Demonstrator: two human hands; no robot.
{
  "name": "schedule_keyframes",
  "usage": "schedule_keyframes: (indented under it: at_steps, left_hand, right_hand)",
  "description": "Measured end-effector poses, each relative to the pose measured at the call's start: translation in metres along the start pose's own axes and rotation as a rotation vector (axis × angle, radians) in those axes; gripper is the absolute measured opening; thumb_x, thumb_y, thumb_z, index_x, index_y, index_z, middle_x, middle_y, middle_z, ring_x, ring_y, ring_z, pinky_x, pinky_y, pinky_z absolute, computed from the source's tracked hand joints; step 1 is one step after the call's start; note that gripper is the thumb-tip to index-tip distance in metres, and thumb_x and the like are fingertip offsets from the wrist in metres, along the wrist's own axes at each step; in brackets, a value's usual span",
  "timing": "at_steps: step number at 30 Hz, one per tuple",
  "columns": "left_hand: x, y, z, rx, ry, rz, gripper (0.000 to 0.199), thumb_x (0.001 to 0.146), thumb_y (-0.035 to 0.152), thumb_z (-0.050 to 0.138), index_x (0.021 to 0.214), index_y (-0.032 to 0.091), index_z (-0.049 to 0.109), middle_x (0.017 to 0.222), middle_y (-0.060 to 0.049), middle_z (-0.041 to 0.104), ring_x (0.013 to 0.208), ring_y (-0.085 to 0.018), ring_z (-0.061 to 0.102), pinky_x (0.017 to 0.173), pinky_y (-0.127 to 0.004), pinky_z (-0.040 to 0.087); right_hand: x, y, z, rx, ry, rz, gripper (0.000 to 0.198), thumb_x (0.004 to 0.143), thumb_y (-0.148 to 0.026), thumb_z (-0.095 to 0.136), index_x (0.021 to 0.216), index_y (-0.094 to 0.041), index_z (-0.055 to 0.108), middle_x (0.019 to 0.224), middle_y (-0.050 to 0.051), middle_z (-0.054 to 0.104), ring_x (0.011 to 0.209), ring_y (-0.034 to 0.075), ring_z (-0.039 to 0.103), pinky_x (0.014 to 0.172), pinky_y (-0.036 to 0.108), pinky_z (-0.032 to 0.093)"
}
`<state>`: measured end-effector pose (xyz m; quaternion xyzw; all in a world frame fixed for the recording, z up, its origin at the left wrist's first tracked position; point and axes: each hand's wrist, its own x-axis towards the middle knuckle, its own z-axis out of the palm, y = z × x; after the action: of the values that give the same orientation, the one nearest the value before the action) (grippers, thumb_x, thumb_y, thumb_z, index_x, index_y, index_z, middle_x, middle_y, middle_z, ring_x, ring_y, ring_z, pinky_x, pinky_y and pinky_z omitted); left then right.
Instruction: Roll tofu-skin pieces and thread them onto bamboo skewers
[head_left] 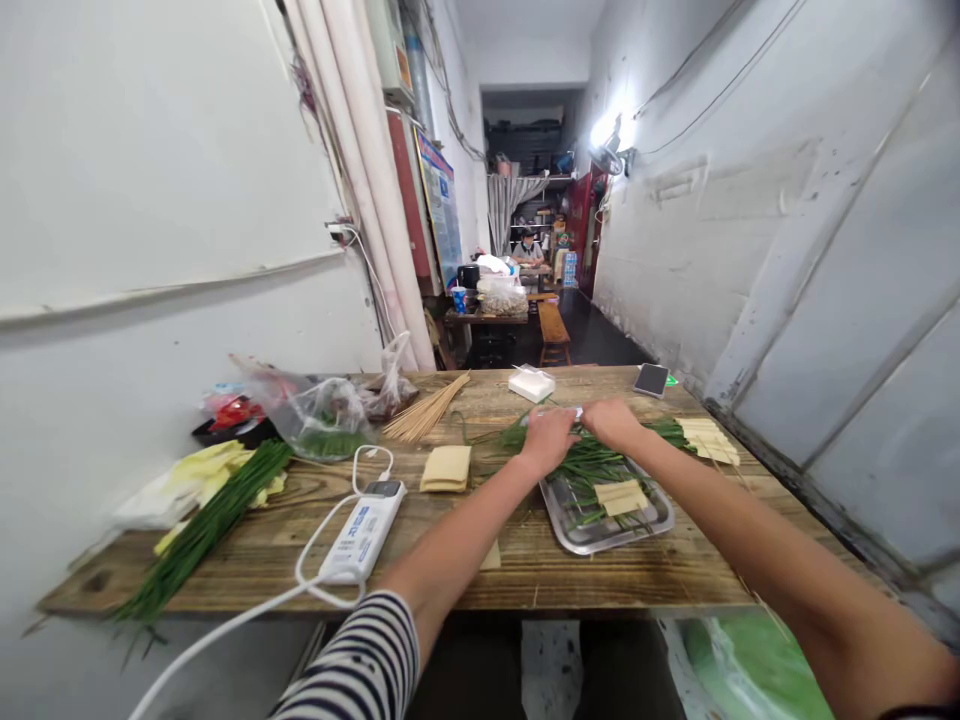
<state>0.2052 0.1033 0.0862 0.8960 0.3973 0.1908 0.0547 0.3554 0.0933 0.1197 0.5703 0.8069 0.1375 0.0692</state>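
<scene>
1. We took the clear tray [592,548] on the tabletop [517,582] as our clock's centre, 12 o'clock pointing away from us; green stalks [592,462] lay in it and past its far edge, with a pale piece [621,497] on top.
2. We had the left hand [551,438] at 11 o'clock, its fingers bent down close over the stalks.
3. We had the right hand [611,424] at 12 o'clock, fingers curled just beside the left; we could not tell what either pinched.
4. We saw pale strips [709,440] at 2 o'clock, a phone [651,380] at 1 and a white box [532,384] at 11.
5. Towards 10 o'clock we saw thin sticks [426,408] fanned out; towards 9, stacked pale squares [446,468], a cabled white block [364,540] and, farthest out, a green bundle [214,530].
</scene>
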Motion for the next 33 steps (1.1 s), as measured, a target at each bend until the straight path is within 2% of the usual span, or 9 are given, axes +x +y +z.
schedule_keyframes:
  at_steps: [3, 5, 10, 12, 15, 19, 25, 30, 33]
  left_hand:
    - [0.022, -0.002, 0.014, -0.001, -0.12, -0.013, 0.022, 0.09, 0.024, 0.05, 0.101, 0.014, 0.066, 0.103, -0.013, 0.069, 0.106, -0.026, 0.059, 0.098, -0.041, 0.036]
    - [0.03, -0.006, 0.022, 0.006, -0.158, -0.02, 0.023, 0.09, 0.022, 0.048, 0.093, 0.011, 0.068, 0.099, -0.016, 0.069, 0.101, -0.027, 0.061, 0.091, -0.038, 0.041]
    - [0.044, -0.021, 0.023, -0.011, -0.198, -0.058, 0.024, 0.088, 0.013, 0.043, 0.092, 0.006, 0.066, 0.099, -0.021, 0.066, 0.098, -0.029, 0.061, 0.085, -0.036, 0.043]
    - [0.047, -0.028, 0.016, -0.047, -0.198, -0.051, 0.024, 0.089, 0.015, 0.042, 0.091, 0.008, 0.065, 0.099, -0.019, 0.066, 0.097, -0.027, 0.06, 0.085, -0.034, 0.043]
    - [0.046, -0.034, 0.005, -0.137, -0.216, -0.021, 0.024, 0.089, 0.02, 0.042, 0.082, 0.013, 0.064, 0.087, -0.01, 0.067, 0.087, -0.021, 0.06, 0.08, -0.028, 0.045]
    - [0.04, -0.034, -0.002, -0.268, -0.255, 0.017, 0.031, 0.09, 0.022, 0.039, 0.068, 0.016, 0.059, 0.067, -0.003, 0.062, 0.068, -0.014, 0.056, 0.066, -0.022, 0.044]
    - [0.033, -0.027, -0.003, -0.365, -0.285, 0.011, 0.028, 0.089, 0.024, 0.037, 0.07, 0.015, 0.056, 0.061, 0.0, 0.057, 0.054, -0.011, 0.05, 0.055, -0.021, 0.04]
    - [0.031, -0.032, -0.01, -0.335, -0.298, -0.027, 0.027, 0.087, 0.025, 0.04, 0.07, 0.014, 0.058, 0.061, -0.001, 0.058, 0.055, -0.012, 0.052, 0.057, -0.022, 0.041]
    - [0.031, -0.04, -0.015, -0.264, -0.299, -0.082, 0.027, 0.086, 0.023, 0.042, 0.068, 0.014, 0.06, 0.063, -0.003, 0.06, 0.06, -0.014, 0.055, 0.062, -0.024, 0.043]
  right_hand:
    - [0.0, 0.008, 0.008, 0.04, 0.023, 0.033, 0.024, 0.084, -0.015, 0.048, 0.09, -0.009, 0.07, 0.093, 0.021, 0.069, 0.094, 0.027, 0.064, 0.08, 0.032, 0.044]
    - [-0.002, 0.017, 0.017, 0.075, 0.029, 0.072, 0.025, 0.083, -0.012, 0.046, 0.089, -0.008, 0.07, 0.097, 0.022, 0.067, 0.1, 0.028, 0.061, 0.083, 0.033, 0.043]
    - [-0.012, 0.045, 0.045, 0.214, 0.006, 0.24, 0.033, 0.075, -0.006, 0.052, 0.104, -0.009, 0.068, 0.101, 0.02, 0.067, 0.098, 0.029, 0.062, 0.083, 0.035, 0.045]
    - [-0.015, 0.056, 0.054, 0.3, 0.025, 0.295, 0.045, 0.074, -0.006, 0.053, 0.117, -0.012, 0.062, 0.107, 0.017, 0.066, 0.099, 0.027, 0.063, 0.083, 0.034, 0.047]
    - [-0.013, 0.064, 0.062, 0.443, 0.105, 0.36, 0.06, 0.076, -0.004, 0.048, 0.135, -0.012, 0.045, 0.122, 0.018, 0.061, 0.107, 0.024, 0.061, 0.09, 0.031, 0.046]
    - [-0.003, 0.053, 0.066, 0.621, 0.199, 0.344, 0.069, 0.077, 0.0, 0.039, 0.144, -0.015, 0.031, 0.135, 0.014, 0.052, 0.116, 0.017, 0.056, 0.096, 0.029, 0.045]
    - [0.002, 0.035, 0.06, 0.747, 0.249, 0.318, 0.06, 0.078, -0.002, 0.038, 0.136, -0.015, 0.046, 0.124, 0.01, 0.062, 0.11, 0.017, 0.06, 0.094, 0.03, 0.047]
    - [-0.01, 0.046, 0.053, 0.762, 0.141, 0.382, 0.033, 0.086, -0.018, 0.046, 0.112, -0.017, 0.066, 0.09, 0.005, 0.074, 0.08, 0.016, 0.069, 0.074, 0.025, 0.054]
    - [-0.015, 0.055, 0.058, 0.708, 0.082, 0.487, 0.029, 0.087, -0.02, 0.047, 0.105, -0.019, 0.07, 0.086, 0.004, 0.074, 0.078, 0.016, 0.069, 0.07, 0.022, 0.053]
